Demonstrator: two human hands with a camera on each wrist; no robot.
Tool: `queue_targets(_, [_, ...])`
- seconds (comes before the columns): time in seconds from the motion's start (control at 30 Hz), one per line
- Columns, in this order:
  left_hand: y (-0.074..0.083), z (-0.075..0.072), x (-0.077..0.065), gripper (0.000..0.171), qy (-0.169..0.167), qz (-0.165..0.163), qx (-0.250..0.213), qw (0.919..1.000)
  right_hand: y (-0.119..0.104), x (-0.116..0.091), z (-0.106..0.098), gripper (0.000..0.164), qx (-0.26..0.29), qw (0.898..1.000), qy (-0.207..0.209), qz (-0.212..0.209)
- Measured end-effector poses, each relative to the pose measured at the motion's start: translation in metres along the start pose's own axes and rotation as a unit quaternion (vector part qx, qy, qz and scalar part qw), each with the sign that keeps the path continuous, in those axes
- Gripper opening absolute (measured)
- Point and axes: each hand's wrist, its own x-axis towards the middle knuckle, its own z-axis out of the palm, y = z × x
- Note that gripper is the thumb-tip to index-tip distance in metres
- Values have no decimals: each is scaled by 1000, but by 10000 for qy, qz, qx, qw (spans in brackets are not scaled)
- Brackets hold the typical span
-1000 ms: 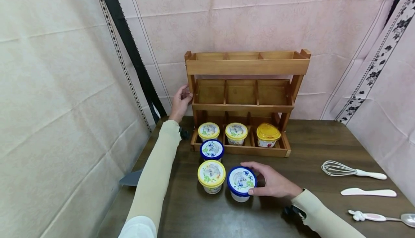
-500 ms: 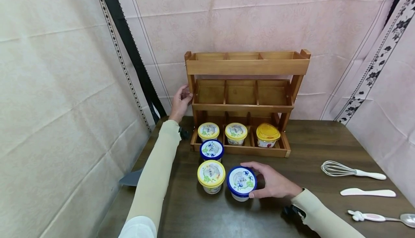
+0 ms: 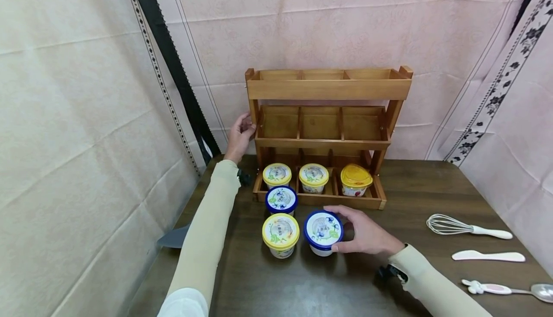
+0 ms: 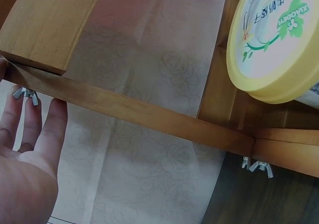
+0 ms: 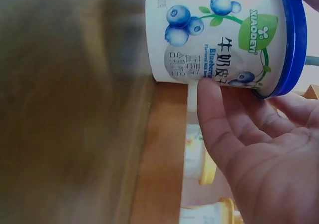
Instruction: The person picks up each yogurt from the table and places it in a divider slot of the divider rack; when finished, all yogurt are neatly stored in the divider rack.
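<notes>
My right hand [image 3: 365,234] grips a blue-lidded blueberry milk dessert cup [image 3: 323,230], thumb and fingers around its side. In the right wrist view, blueberries and "XIAODEYI" show on the white wall of the same cup [image 5: 204,40]. Just left of it stands a yellow-lidded cup [image 3: 281,233], with another blue-lidded cup [image 3: 281,199] behind. My left hand [image 3: 240,137] touches the left post of a three-tier wooden rack [image 3: 330,90]. Seen from the left wrist, that hand [image 4: 30,144] has its fingertips at the post's edge beside a wing nut [image 4: 26,94].
On the rack's bottom tier sit three yellow-lidded cups, one per compartment; the right one [image 3: 356,177] has a domed lid. A whisk [image 3: 453,225], a white knife [image 3: 488,256] and a spoon [image 3: 497,289] lie on the right. A grey blade-like piece [image 3: 174,237] juts out by my left sleeve.
My right hand has moved the blue-lidded cup slightly away from me, toward the rack, during the last half second. The left hand stays at the post.
</notes>
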Motion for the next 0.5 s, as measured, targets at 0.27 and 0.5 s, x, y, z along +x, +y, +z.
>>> queue_targets(0.27, [0,1,0,43,0,-17,-45,10000,-3,8,-21,90,-233,9983,496,189])
queue_targets(0.5, [-1,0,1,44,-4,31,-71,10000,-9,16,-48,90,-452,9944,890,339])
